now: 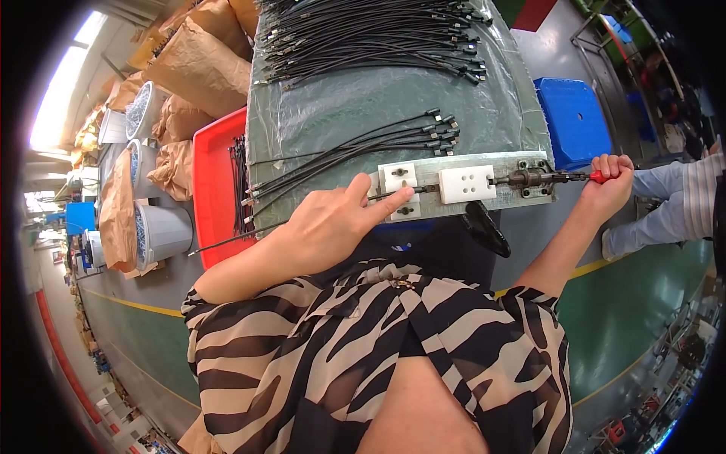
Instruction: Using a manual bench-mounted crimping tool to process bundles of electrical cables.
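Note:
My left hand (pixel 333 223) lies over a thin black cable (pixel 253 235), one finger stretched onto a white slotted block (pixel 399 175) of a bench fixture. The cable's loose end sticks out to the left, past my forearm; its other end runs towards a second white block (pixel 467 185) with several holes. To the right, my right hand (pixel 609 180) is closed round the red handle (pixel 598 176) of a metal push clamp (pixel 529 178). The clamp's rod meets the holed block. My fingers partly hide the cable at the slotted block.
Black cables lie in a small bunch (pixel 355 147) and a large pile (pixel 370 38) on the green table (pixel 325 113). A red bin (pixel 215 151) stands left, near white buckets (pixel 166 231) and brown paper bags (pixel 200 68). A blue stool (pixel 572 121) and a seated person's legs (pixel 658 200) are at right.

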Action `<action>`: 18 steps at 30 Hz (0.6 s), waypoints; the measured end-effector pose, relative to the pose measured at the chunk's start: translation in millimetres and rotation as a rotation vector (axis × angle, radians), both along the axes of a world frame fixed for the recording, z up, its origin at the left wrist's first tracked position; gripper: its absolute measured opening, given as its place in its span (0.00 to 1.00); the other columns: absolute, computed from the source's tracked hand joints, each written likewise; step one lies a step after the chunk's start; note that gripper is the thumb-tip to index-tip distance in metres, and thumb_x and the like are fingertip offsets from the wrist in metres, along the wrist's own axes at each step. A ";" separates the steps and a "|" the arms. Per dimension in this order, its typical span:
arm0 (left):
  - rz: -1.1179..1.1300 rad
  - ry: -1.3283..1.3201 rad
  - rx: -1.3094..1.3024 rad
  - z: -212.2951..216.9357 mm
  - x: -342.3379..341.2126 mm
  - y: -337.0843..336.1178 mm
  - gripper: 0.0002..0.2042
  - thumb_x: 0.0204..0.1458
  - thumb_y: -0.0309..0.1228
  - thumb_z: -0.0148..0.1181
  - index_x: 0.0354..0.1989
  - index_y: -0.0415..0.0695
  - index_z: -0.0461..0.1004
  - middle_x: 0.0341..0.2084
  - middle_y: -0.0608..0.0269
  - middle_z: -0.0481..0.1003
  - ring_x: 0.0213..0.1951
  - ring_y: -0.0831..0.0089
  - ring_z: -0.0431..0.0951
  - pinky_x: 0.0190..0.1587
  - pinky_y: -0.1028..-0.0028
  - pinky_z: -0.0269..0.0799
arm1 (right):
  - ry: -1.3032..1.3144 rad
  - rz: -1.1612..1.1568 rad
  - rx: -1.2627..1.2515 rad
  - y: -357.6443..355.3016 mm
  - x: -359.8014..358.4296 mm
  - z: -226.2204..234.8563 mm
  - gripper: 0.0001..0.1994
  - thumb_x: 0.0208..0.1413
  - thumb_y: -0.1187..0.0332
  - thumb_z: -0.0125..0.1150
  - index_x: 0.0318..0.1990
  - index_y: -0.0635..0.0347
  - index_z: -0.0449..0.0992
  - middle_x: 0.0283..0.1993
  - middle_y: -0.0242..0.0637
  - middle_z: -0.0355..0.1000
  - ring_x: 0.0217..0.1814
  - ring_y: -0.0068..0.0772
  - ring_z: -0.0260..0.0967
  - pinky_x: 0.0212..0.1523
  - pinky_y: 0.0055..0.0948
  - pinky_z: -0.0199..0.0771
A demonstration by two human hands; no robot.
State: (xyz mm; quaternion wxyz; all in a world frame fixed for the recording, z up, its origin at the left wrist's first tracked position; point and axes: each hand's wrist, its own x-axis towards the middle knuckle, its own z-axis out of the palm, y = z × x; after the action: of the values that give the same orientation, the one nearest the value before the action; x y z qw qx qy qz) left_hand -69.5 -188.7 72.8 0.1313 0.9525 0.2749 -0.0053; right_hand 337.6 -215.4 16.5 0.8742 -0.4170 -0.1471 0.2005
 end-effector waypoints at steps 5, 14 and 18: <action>-0.043 -0.043 0.041 -1.6 1.6 3.8 0.33 0.44 0.19 0.52 0.64 0.55 0.65 0.25 0.61 0.62 0.22 0.67 0.71 0.23 0.69 0.69 | -0.198 -0.115 -0.069 1.3 -21.2 16.6 0.06 0.51 0.79 0.44 0.27 0.62 0.68 0.18 0.28 0.54 0.20 0.20 0.49 0.22 0.22 0.49; -0.104 -0.028 0.032 0.1 0.7 12.7 0.33 0.42 0.19 0.53 0.63 0.51 0.65 0.23 0.63 0.63 0.21 0.68 0.71 0.23 0.70 0.69 | -1.046 -0.263 -0.304 -0.1 -94.3 6.9 0.06 0.50 0.79 0.44 0.28 0.63 0.69 0.21 0.33 0.62 0.22 0.24 0.57 0.23 0.23 0.56; -0.103 -0.044 -0.009 -3.5 -4.1 13.8 0.34 0.41 0.19 0.55 0.63 0.50 0.65 0.23 0.63 0.64 0.22 0.67 0.72 0.23 0.69 0.69 | -1.591 -0.127 -0.331 -6.7 -106.9 -3.2 0.06 0.50 0.80 0.46 0.28 0.62 0.70 0.23 0.38 0.64 0.25 0.34 0.62 0.27 0.27 0.60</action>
State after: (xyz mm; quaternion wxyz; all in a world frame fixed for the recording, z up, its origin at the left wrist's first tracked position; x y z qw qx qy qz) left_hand -73.7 -175.0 69.4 0.1410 0.9646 0.2228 0.0074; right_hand 230.8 -222.1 13.3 0.4448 -0.5659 -0.6686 -0.1868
